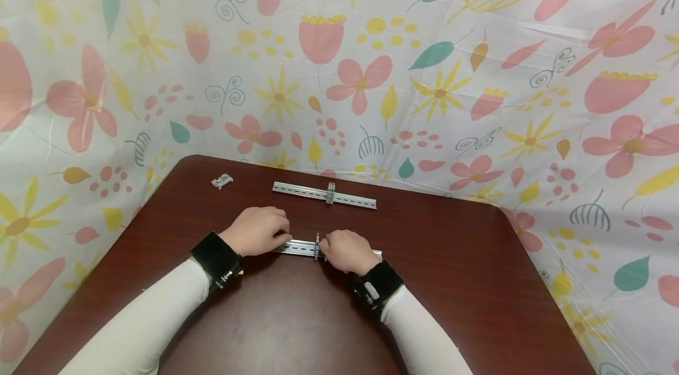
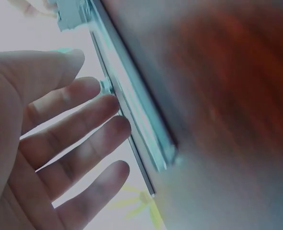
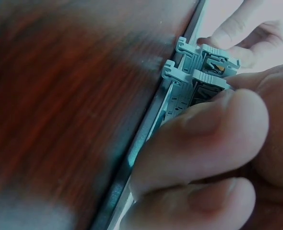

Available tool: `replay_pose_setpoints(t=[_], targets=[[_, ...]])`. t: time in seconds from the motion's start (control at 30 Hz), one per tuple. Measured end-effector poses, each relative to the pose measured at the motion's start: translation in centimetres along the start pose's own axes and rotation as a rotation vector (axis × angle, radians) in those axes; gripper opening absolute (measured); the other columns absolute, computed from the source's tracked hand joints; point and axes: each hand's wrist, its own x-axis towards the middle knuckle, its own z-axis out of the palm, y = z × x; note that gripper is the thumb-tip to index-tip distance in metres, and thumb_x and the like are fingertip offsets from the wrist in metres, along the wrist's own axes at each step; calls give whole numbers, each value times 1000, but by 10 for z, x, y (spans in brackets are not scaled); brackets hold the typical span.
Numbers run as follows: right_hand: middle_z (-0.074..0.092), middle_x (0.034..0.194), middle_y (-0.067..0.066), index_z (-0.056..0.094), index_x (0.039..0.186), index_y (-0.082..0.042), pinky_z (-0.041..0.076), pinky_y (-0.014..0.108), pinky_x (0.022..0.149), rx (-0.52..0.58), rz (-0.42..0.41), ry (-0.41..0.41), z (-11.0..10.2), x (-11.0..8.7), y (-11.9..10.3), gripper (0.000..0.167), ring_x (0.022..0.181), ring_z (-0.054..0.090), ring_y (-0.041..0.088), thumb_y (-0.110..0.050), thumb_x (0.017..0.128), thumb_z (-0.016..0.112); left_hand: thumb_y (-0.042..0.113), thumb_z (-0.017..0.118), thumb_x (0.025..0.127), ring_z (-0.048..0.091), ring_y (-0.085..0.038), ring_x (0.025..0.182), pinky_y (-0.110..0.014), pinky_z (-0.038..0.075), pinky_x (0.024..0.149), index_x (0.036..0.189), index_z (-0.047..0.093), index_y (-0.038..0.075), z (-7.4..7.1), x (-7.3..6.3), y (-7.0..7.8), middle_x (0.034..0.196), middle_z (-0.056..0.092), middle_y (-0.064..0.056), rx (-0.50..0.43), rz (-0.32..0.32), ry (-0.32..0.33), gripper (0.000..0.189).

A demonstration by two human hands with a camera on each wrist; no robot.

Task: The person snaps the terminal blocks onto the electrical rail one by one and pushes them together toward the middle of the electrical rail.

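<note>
A slotted metal DIN rail (image 1: 299, 247) lies across the table in front of me, its ends partly behind my hands. Two grey terminal blocks (image 3: 177, 74) stand side by side on it in the right wrist view. My right hand (image 1: 350, 251) has its fingers curled at the nearer block, gripping it by its side; the exact contact is partly hidden. At the rail's left part is my left hand (image 1: 257, 230). Its fingers (image 2: 91, 108) are loosely bent and spread in the left wrist view, with nothing between them. Whether they touch the rail I cannot tell.
Farther back lies a second DIN rail (image 1: 302, 190) with terminal blocks (image 1: 330, 193) clipped near its middle. A loose grey terminal block (image 1: 222, 181) rests at the back left of the dark brown table (image 1: 451, 280). A flowered curtain (image 1: 339, 68) hangs behind the table.
</note>
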Motion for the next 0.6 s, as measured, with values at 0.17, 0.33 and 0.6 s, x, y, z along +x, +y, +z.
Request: replay_pose_setpoints(t=[0.17,0.33,0.6], targets=[[48,49,-2,54,61,-19,42,32,54,13,-4,-1,0,-1,1,55,43,54,18,-24,115,49,26,88,98,65,-13,79,-32,55,63,91,83,23,-4,-4,-13,88,67,9,6,-63,39,9],[49,51,-2,54,61,-19,41,32,53,18,-10,3,0,-1,1,55,44,53,18,-23,115,49,25,86,99,69,-19,87,-36,58,66,95,85,21,-6,-8,-27,94,71,4,21,-133,78,6],[48,49,-3,55,61,-19,42,31,54,14,-16,5,-1,-1,1,55,43,53,18,-23,116,50,26,83,102,68,-28,101,-45,61,75,103,85,15,-8,-13,-44,108,73,-4,5,-258,106,11]])
